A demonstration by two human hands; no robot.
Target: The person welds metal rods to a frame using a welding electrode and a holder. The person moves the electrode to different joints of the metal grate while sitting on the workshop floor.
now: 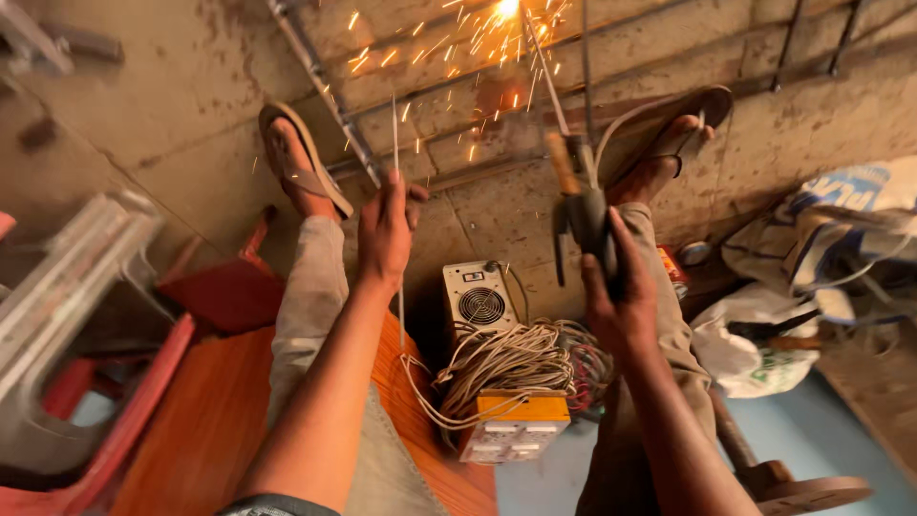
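Gripping an electrode holder, the right hand is fully closed round its handle, right of centre; the rod clamped in it runs up and left to a bright arc at the far top edge, sparks spraying down and left over the concrete floor. Left hand, centre-left, pinches a thin spare rod between thumb and fingers, fingers curled shut on it, rod upright, its lower end passing down below the hand. Arc sits on thin steel bars lying across the floor, far side. Two feet in sandals: left foot just left of the left hand, right foot just beyond the holder. Between the legs, a small welder box with round fan grille, and nearer, a tangle of cables on an orange box. Wooden bench under the left leg, near left. Red frame and a pale metal piece further left. White sacks at right, a small tin touching the right leg. Round-footed stand near right; can't tell what it is.
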